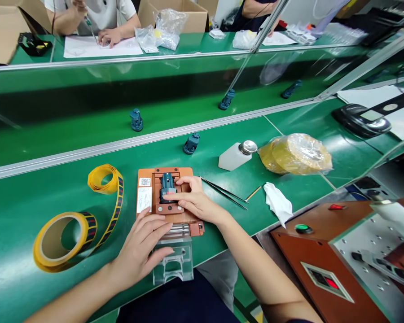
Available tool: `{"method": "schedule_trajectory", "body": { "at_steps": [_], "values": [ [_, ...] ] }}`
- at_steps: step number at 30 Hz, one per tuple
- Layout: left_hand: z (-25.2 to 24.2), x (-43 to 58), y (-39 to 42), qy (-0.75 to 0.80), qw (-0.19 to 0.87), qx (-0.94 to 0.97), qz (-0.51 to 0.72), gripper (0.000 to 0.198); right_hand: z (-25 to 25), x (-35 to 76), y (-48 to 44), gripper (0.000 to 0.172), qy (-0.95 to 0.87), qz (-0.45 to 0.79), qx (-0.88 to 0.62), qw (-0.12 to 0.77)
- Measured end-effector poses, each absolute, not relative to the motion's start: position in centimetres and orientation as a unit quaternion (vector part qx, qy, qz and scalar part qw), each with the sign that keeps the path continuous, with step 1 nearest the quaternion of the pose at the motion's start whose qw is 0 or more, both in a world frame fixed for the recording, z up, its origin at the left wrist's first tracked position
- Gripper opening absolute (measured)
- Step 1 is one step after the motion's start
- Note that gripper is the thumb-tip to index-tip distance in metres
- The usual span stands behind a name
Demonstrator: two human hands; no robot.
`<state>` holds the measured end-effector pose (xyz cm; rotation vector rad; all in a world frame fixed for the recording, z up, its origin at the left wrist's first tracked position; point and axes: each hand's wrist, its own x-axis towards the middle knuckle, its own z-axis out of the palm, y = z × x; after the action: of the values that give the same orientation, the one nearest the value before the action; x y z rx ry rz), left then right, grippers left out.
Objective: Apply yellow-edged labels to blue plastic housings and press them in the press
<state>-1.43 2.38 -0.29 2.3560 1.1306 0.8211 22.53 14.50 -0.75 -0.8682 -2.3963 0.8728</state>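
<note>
Dark-teal plastic housing (167, 181) touches our right hand (198, 200), fingers parted; our left hand (144, 244) spreads beside the orange-brown rectangular fixture (186, 172).

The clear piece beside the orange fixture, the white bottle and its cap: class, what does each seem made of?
Clear piece: probably acrylic, glossy; green shows through it.
White bottle: likely plastic, satin, with soft shading.
Cap: apparently polished metal, with bright reflections.

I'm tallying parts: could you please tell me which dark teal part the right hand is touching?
The dark teal part in the brown fixture, under the right hand; the other four teal parts sit outside it, untouched.
</note>
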Motion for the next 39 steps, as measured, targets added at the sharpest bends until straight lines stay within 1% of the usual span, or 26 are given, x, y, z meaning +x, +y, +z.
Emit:
{"method": "schedule_trajectory", "body": {
  "at_steps": [2, 4, 6, 8, 11, 13, 14, 16, 18, 20, 21, 22, 24, 27, 28, 30, 34, 36, 39],
  "values": [
    [-0.4, -1.5, 2.4, 0.405, 0.201, 0.841, 0.299, 0.056, -0.9, 22.2, 15.2, 0.038, -0.862, 0.304, -0.334, 0.229],
    [-0.5, -1.6, 2.4, 0.406, 0.200, 0.839, 0.303, 0.055, -0.7, 21.8, 16.0, 0.039, -0.849, 0.304, -0.350, 0.255],
    [-0.4, -1.7, 2.3, 0.403, 0.198, 0.841, 0.302, 0.053, -0.1, 21.5, 16.2, 0.041, -0.824, 0.312, -0.372, 0.291],
    [-0.1, -1.7, 2.2, 0.401, 0.190, 0.840, 0.311, 0.053, 0.9, 21.0, 15.9, 0.038, -0.813, 0.301, -0.399, 0.298],
    [1.3, -1.4, 3.0, 0.430, 0.154, 0.802, 0.385, 0.048, 2.3, 19.9, 14.7, 0.052, -0.840, 0.225, -0.439, 0.227],
    [2.6, -1.1, 4.5, 0.485, 0.145, 0.738, 0.445, 0.037, 2.9, 19.1, 14.2, 0.053, -0.852, 0.187, -0.452, 0.184],
    [3.3, -0.9, 5.6, 0.517, 0.157, 0.699, 0.468, 0.031, 3.2, 18.7, 14.0, 0.050, -0.852, 0.178, -0.458, 0.182],
    [4.7, -0.4, 8.1, 0.565, 0.234, 0.608, 0.507, 0.028, 3.8, 18.4, 13.7, 0.047, -0.844, 0.176, -0.464, 0.204],
    [6.1, 0.1, 10.5, 0.548, 0.391, 0.509, 0.536, 0.040, 4.8, 18.6, 13.1, 0.050, -0.836, 0.180, -0.458, 0.243],
    [7.2, 0.8, 12.2, 0.488, 0.534, 0.432, 0.539, 0.052, 6.0, 19.3, 12.2, 0.054, -0.826, 0.192, -0.442, 0.292],
    [7.6, 1.2, 12.6, 0.462, 0.574, 0.412, 0.537, 0.054, 6.6, 19.8, 11.6, 0.055, -0.815, 0.208, -0.434, 0.322],
    [8.0, 1.7, 12.8, 0.444, 0.590, 0.403, 0.540, 0.053, 7.2, 20.2, 11.1, 0.056, -0.799, 0.234, -0.428, 0.353],
    [8.5, 2.7, 12.6, 0.424, 0.581, 0.397, 0.570, 0.048, 8.0, 20.9, 10.1, 0.054, -0.755, 0.311, -0.421, 0.395],
    [9.0, 4.0, 11.7, 0.400, 0.568, 0.386, 0.608, 0.041, 8.3, 21.1, 9.3, 0.034, -0.685, 0.421, -0.437, 0.403],
    [9.0, 4.3, 11.4, 0.396, 0.566, 0.387, 0.610, 0.040, 8.2, 20.9, 9.1, 0.031, -0.664, 0.446, -0.442, 0.405],
    [9.0, 4.6, 11.0, 0.392, 0.570, 0.393, 0.605, 0.040, 7.9, 20.5, 9.0, 0.031, -0.622, 0.491, -0.433, 0.430],
    [8.7, 4.7, 10.9, 0.372, 0.596, 0.390, 0.596, 0.037, 7.3, 19.3, 8.8, 0.036, -0.517, 0.591, -0.367, 0.499],
    [8.5, 4.6, 11.0, 0.364, 0.610, 0.386, 0.588, 0.037, 7.1, 18.7, 8.7, 0.038, -0.456, 0.634, -0.351, 0.517],
    [8.4, 4.6, 11.1, 0.360, 0.621, 0.383, 0.581, 0.036, 6.9, 18.3, 8.6, 0.039, -0.419, 0.655, -0.343, 0.527]
  ]
}}
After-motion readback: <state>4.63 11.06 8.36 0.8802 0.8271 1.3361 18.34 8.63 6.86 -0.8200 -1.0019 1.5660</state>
